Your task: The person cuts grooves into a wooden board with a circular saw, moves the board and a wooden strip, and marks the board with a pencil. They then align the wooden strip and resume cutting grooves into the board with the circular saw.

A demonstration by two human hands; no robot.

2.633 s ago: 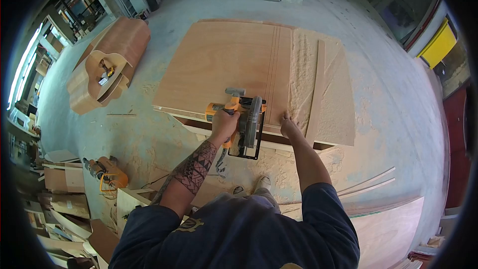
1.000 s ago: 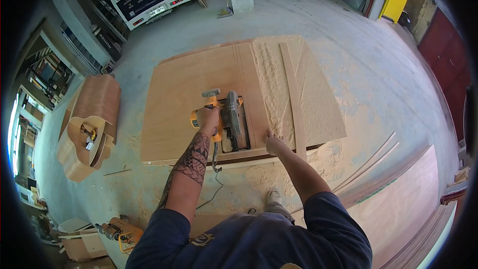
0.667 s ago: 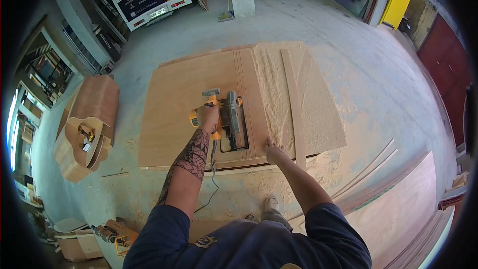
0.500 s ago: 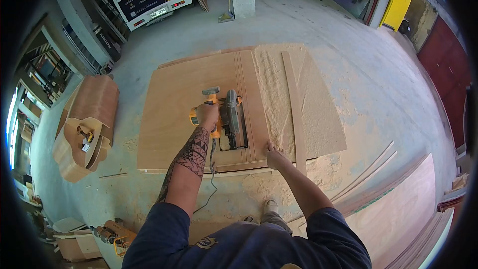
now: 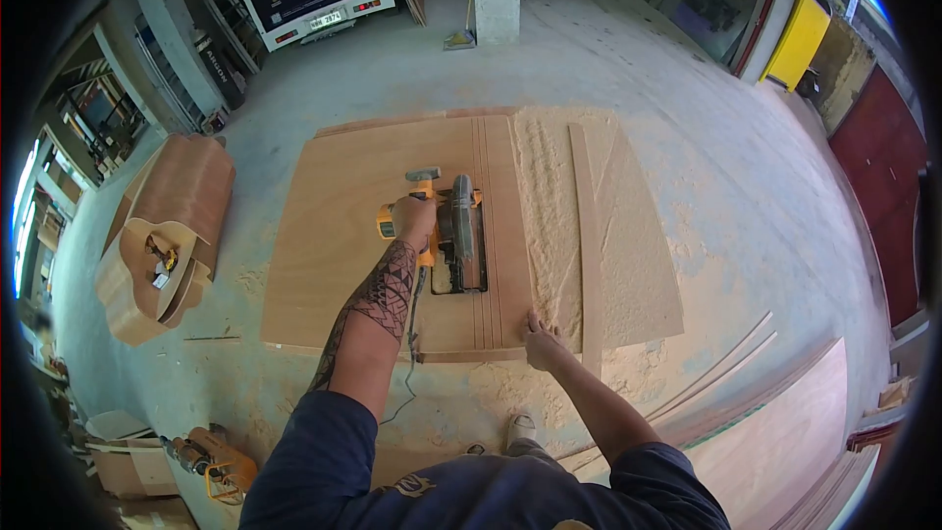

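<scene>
My left hand [image 5: 416, 221] is closed around the handle of a yellow and grey circular saw [image 5: 461, 226]. The saw's base rests on a large brown plywood sheet [image 5: 343, 236], beside several parallel grooves running along its length. A cord [image 5: 407, 388] trails from the saw over the sheet's near edge. At the near right corner of the sheet, my right hand [image 5: 542, 344] grips the edge with its fingers. The blade's lower part is hidden beneath the saw.
A loose wooden strip [image 5: 586, 245] lies over sawdust [image 5: 549, 216] on the board to the right. Curved wooden forms [image 5: 182, 196] stand on the left. Plywood sheets [image 5: 775, 432] lean at lower right, near thin strips [image 5: 711, 373]. Another yellow tool [image 5: 216, 461] sits at lower left.
The saw has moved slightly away from me along the plywood sheet. The head view has shifted, so the sheet sits lower in the picture. My right hand stays at the sheet's edge.
</scene>
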